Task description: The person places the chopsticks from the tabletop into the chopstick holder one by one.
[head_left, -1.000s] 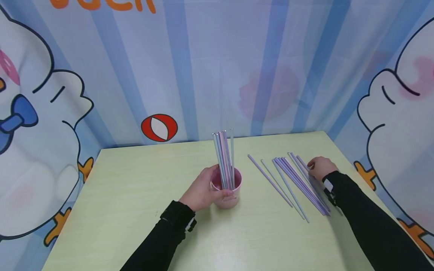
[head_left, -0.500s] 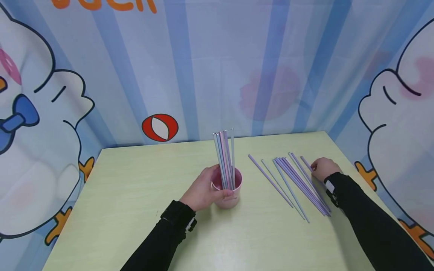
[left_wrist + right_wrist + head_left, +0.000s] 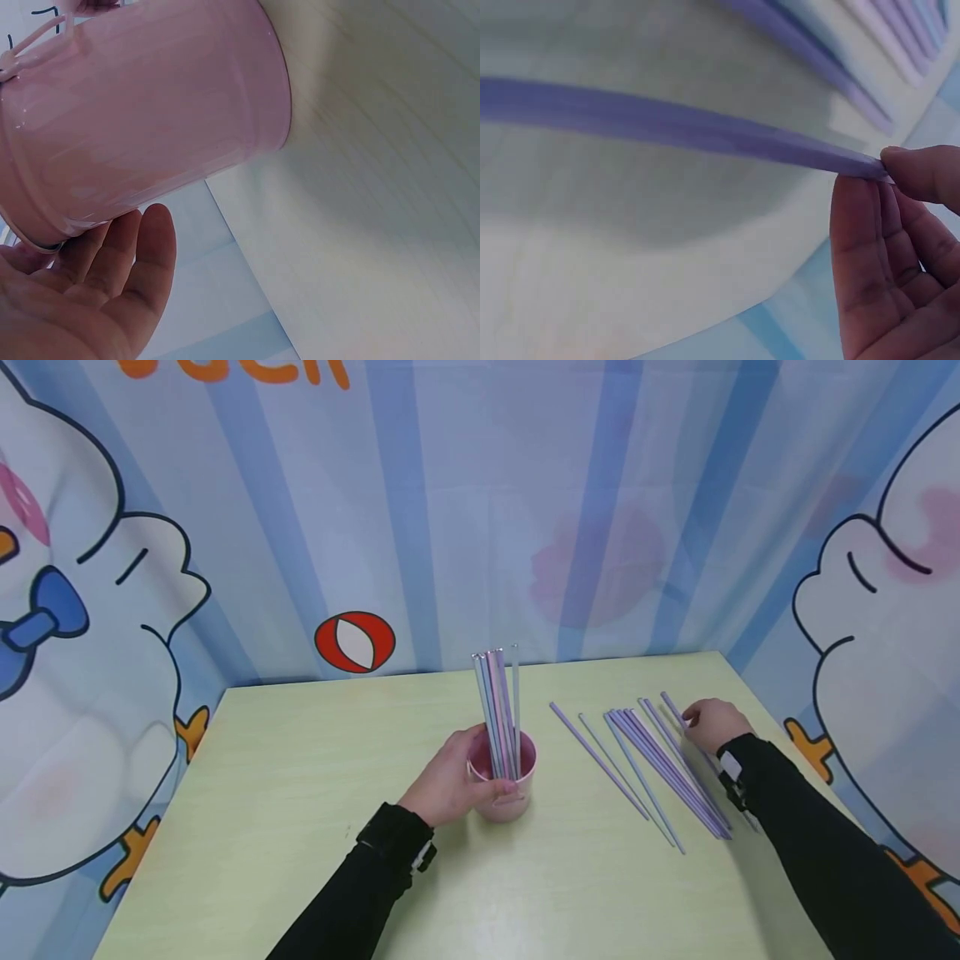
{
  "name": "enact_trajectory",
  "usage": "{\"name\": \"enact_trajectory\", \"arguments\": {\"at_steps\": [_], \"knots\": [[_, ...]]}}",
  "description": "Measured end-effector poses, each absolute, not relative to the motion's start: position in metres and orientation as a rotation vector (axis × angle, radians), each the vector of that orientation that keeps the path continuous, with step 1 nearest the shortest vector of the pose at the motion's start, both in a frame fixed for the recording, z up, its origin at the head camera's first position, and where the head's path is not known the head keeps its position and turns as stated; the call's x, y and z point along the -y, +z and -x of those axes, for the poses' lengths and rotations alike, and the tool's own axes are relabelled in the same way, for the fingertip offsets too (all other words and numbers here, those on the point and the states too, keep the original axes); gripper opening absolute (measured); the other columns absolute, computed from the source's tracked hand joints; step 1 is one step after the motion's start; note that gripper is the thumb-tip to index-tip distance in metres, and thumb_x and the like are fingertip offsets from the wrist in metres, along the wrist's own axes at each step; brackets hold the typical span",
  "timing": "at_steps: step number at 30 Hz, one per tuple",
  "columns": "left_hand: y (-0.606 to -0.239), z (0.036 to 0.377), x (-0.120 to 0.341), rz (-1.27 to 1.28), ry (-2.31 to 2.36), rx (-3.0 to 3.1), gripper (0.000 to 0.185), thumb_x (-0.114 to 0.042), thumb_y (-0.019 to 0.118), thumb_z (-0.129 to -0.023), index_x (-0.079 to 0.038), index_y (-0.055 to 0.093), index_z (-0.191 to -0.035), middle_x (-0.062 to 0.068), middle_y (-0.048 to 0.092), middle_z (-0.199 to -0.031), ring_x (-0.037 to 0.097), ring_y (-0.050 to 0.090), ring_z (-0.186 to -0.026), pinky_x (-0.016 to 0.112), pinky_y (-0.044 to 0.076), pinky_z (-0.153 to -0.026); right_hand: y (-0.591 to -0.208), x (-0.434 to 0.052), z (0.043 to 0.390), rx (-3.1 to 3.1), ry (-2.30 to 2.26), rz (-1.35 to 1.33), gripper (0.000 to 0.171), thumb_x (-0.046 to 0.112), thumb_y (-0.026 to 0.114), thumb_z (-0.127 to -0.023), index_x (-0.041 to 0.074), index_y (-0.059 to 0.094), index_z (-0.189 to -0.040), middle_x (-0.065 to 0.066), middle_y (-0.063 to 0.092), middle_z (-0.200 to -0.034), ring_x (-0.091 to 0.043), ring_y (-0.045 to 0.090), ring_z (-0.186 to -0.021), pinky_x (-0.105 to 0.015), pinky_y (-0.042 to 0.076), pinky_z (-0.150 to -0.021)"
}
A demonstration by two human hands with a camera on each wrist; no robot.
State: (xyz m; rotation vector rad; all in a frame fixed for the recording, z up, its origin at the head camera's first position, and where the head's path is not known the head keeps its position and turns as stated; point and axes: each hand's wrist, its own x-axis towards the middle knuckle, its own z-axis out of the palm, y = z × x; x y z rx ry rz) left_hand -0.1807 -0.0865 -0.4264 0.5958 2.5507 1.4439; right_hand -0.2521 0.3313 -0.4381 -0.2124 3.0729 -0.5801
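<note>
— Where are the hands?

— Well apart. The left hand [image 3: 447,778] is curled round the side of a pink metal cup [image 3: 504,781] that stands upright on the pale green table [image 3: 285,760], just left of its middle. In the left wrist view the fingers [image 3: 112,259] lie along the cup's wall near the rim.

— And what's in the cup?

— A bunch of straws [image 3: 498,710], blue, pink and lilac, standing nearly upright and reaching well above the rim.

— The right hand?

— The right hand [image 3: 712,724] is at the far right of the table, pinching the end of one purple straw [image 3: 673,706] between thumb and fingertip (the right wrist view shows it plainly: the tip is caught at the thumb [image 3: 922,171], and the straw runs off slanting above the tabletop).

— So that straw is off the table?

— Its pinched end is raised; whether the other end touches the table I cannot tell.

— Anything beside it?

— A loose spread of straws [image 3: 660,768] lies flat just left of that hand, between it and the cup, all slanting the same way. Behind the table hangs a blue striped cartoon backdrop [image 3: 480,510].
</note>
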Motion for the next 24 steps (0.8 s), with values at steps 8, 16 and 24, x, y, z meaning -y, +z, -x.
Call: {"name": "enact_trajectory", "arguments": {"at_steps": [8, 16, 24], "knots": [[-0.427, 0.180, 0.087, -0.598, 1.439, -2.555, 0.076, -0.036, 0.084, -0.075, -0.023, 0.047, -0.140, -0.005, 0.049, -0.129, 0.018, 0.045, -0.121, 0.044, 0.039, -0.103, -0.408, -0.305, 0.256, -3.051, -0.799, 0.297, 0.032, 0.007, 0.055, -0.098, -0.012, 0.055, -0.123, -0.028, 0.058, -0.106, -0.038, 0.057, -0.090, -0.045, 0.047, -0.077], [-0.426, 0.181, 0.087, -0.609, 1.449, -2.546, 0.076, -0.034, 0.084, -0.076, -0.022, 0.047, -0.141, -0.005, 0.050, -0.129, 0.015, 0.046, -0.119, 0.044, 0.039, -0.104, -0.395, -0.276, 0.278, -2.947, -1.157, 0.386, 0.038, 0.021, 0.057, -0.099, -0.001, 0.053, -0.130, -0.019, 0.059, -0.108, -0.031, 0.060, -0.092, -0.042, 0.050, -0.076], [-0.426, 0.181, 0.087, -0.614, 1.438, -2.556, 0.076, -0.035, 0.084, -0.076, -0.022, 0.047, -0.141, -0.005, 0.050, -0.130, 0.015, 0.046, -0.120, 0.042, 0.038, -0.105, -0.393, -0.246, 0.305, -2.828, -1.569, 0.428, 0.046, 0.032, 0.067, -0.093, 0.010, 0.056, -0.131, -0.011, 0.061, -0.106, -0.023, 0.061, -0.092, -0.043, 0.055, -0.073]]}}
